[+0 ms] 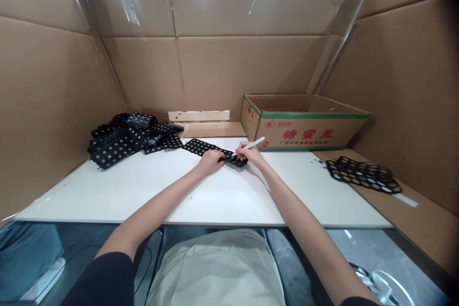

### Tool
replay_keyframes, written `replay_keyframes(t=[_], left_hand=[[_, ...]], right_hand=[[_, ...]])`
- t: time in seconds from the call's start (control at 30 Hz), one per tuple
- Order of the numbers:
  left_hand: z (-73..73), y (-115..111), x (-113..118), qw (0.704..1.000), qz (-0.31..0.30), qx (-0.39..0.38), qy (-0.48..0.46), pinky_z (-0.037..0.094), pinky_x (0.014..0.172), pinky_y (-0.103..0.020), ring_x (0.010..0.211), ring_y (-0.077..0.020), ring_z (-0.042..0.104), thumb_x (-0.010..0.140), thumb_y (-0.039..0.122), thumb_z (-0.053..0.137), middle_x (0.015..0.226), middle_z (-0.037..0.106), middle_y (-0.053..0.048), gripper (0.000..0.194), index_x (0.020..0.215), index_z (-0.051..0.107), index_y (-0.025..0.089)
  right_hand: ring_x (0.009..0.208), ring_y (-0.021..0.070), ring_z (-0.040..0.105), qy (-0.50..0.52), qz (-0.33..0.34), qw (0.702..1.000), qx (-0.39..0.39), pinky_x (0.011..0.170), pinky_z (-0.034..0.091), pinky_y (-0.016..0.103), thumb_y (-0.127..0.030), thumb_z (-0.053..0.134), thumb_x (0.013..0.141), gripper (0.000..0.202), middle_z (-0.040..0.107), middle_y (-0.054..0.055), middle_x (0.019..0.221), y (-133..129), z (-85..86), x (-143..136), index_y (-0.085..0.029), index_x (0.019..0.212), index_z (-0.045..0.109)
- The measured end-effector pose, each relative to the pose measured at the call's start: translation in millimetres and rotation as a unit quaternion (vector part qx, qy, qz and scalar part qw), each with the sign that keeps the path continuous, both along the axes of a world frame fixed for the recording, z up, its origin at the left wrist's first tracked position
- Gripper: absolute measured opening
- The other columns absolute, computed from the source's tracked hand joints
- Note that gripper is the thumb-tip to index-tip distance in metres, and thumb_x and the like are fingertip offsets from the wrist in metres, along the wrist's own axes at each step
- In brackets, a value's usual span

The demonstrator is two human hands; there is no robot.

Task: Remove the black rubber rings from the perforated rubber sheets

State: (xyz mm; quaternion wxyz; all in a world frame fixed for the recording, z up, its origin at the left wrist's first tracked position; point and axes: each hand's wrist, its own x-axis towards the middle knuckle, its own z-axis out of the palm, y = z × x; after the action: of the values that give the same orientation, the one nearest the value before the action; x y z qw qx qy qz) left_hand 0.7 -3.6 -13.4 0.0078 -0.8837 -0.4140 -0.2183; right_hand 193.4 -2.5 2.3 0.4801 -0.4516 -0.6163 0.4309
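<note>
My left hand (210,161) is closed on the near edge of a black sheet with light round dots or holes (201,147), which lies slantwise on the white table. In my right hand (250,153) is a slim white pen-like tool (255,143), held like a pencil. Its tip points down at the right part of the sheet, close to my left fingers; whether it touches cannot be made out. A heap of similar dotted black pieces (131,136) lies at the left, against the sheet's far left end.
An open cardboard box (301,129) with green edging stands at the back right. On a cardboard strip at the right lies a black net-like piece with large holes (364,175). Tall cardboard walls (215,67) surround the white table (229,201) on three sides.
</note>
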Motion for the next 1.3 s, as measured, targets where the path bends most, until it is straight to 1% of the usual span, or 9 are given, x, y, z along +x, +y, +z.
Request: replay_keyframes(t=[0.1,0.17,0.3,0.37,0.5,0.7,0.9,1.07,1.3], left_hand=[[-1.8,-1.7,0.2,1.0,-0.008,0.021,0.009,0.046,0.079,-0.028,0.091,-0.0197,0.061,0.073,0.014,0.053,0.093,0.067,-0.005,0.021,0.088,0.067,0.017],[-2.1,-4.3,1.3,0.999,-0.011,0.04,0.017,0.047,0.078,-0.029,0.091,-0.0201,0.06,0.073,0.014,0.053,0.094,0.066,-0.006,0.022,0.089,0.067,0.016],[-0.1,-10.3,6.2,0.996,-0.037,0.063,0.046,0.047,0.078,-0.029,0.091,-0.02,0.059,0.075,0.014,0.051,0.092,0.064,-0.008,0.021,0.089,0.066,0.016],[2.4,-11.9,9.7,0.996,-0.035,0.058,0.063,0.047,0.077,-0.029,0.09,-0.02,0.06,0.075,0.013,0.05,0.091,0.065,-0.008,0.021,0.088,0.066,0.015],[10.2,-10.9,16.8,0.995,-0.021,0.025,0.093,0.047,0.071,-0.028,0.083,-0.0201,0.062,0.074,0.013,0.05,0.086,0.067,-0.007,0.02,0.083,0.067,0.016],[13.0,-7.3,19.8,0.989,-0.029,0.046,0.136,0.046,0.068,-0.028,0.08,-0.0214,0.062,0.074,0.015,0.052,0.084,0.066,-0.008,0.016,0.081,0.066,0.015],[5.8,-6.1,14.1,0.986,-0.064,0.055,0.146,0.047,0.072,-0.027,0.087,-0.0197,0.06,0.081,0.016,0.047,0.088,0.063,-0.009,0.019,0.089,0.064,0.013],[4.6,-4.5,14.0,0.985,-0.063,0.057,0.147,0.047,0.072,-0.027,0.089,-0.0195,0.059,0.082,0.015,0.046,0.091,0.062,-0.01,0.019,0.092,0.062,0.013],[2.6,-4.1,16.7,0.987,-0.054,0.058,0.14,0.046,0.072,-0.027,0.086,-0.0193,0.058,0.082,0.014,0.047,0.087,0.061,-0.01,0.015,0.087,0.061,0.012]], right_hand=[[0.035,0.0075,0.043,0.029,-0.046,0.999,0.008,0.037,0.031,0.019,-0.017,0.055,0.057,0.011,0.051,-0.002,0.039,-1.5,2.8,9.7,-0.017,0.05,0.047],[0.035,0.0074,0.043,0.023,-0.049,0.998,-0.024,0.036,0.03,0.018,-0.016,0.055,0.057,0.01,0.051,-0.002,0.039,-3.1,2.9,12.5,-0.017,0.051,0.047],[0.035,0.0085,0.046,-0.012,0.017,0.996,-0.086,0.036,0.03,0.018,-0.021,0.061,0.059,0.014,0.055,0.001,0.042,-4.1,-3.2,8.9,-0.017,0.054,0.048],[0.034,0.0083,0.045,-0.01,0.034,0.997,-0.075,0.035,0.028,0.018,-0.024,0.063,0.06,0.021,0.054,0.001,0.041,-2.3,-8.9,6.2,-0.017,0.052,0.045],[0.03,0.0056,0.035,0.037,0.024,0.998,-0.049,0.034,0.022,0.018,-0.026,0.062,0.06,0.027,0.048,-0.002,0.035,2.0,-21.9,4.8,-0.019,0.047,0.039],[0.033,0.0055,0.038,0.059,0.024,0.998,-0.003,0.036,0.023,0.018,-0.027,0.064,0.06,0.023,0.052,-0.002,0.039,-1.2,-33.2,8.7,-0.018,0.05,0.044],[0.032,0.0053,0.035,0.054,0.016,0.998,0.018,0.035,0.023,0.018,-0.031,0.066,0.062,0.027,0.05,-0.003,0.039,-1.0,-37.2,8.5,-0.018,0.052,0.045],[0.033,0.0056,0.036,0.061,0.014,0.998,0.013,0.035,0.023,0.018,-0.035,0.067,0.062,0.03,0.049,-0.004,0.039,-2.8,-35.2,7.8,-0.018,0.052,0.044],[0.033,0.0055,0.036,0.058,0.015,0.998,0.009,0.035,0.024,0.018,-0.037,0.067,0.062,0.032,0.05,-0.003,0.039,-5.2,-32.1,8.0,-0.018,0.051,0.044]])
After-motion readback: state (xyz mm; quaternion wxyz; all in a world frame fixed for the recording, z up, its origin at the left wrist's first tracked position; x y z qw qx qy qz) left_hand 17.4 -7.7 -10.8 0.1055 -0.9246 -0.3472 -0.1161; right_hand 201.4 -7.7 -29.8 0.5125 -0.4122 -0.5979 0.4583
